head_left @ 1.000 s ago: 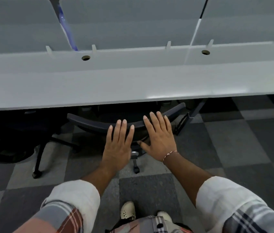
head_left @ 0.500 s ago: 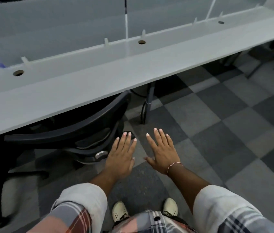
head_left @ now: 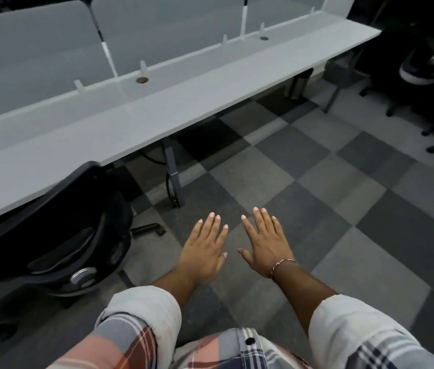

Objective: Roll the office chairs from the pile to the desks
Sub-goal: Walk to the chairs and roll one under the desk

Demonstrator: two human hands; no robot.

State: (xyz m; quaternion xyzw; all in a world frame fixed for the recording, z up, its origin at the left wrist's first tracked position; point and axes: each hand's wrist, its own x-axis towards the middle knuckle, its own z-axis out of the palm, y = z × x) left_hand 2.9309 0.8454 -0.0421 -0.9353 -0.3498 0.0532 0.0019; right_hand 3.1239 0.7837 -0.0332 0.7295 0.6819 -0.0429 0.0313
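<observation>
Black mesh office chair (head_left: pixel 58 235) stands at long grey table (head_left: pixel 157 107), lower left; left grip (head_left: pixel 205 251) and right grip (head_left: pixel 266 246) spread, touching nothing.

Open checkered floor (head_left: pixel 330 198) is left free from twelve to four o'clock of the left hand (head_left: pixel 205 251) and right hand (head_left: pixel 269 246), both held flat above it. At nine o'clock passage is blocked by a black office chair (head_left: pixel 77 235) tucked under the tabletop (head_left: pixel 184 97). At eleven o'clock a desk leg (head_left: pixel 172 169) is set. More chairs (head_left: pixel 423 67) are crowded at two o'clock, well apart.
</observation>
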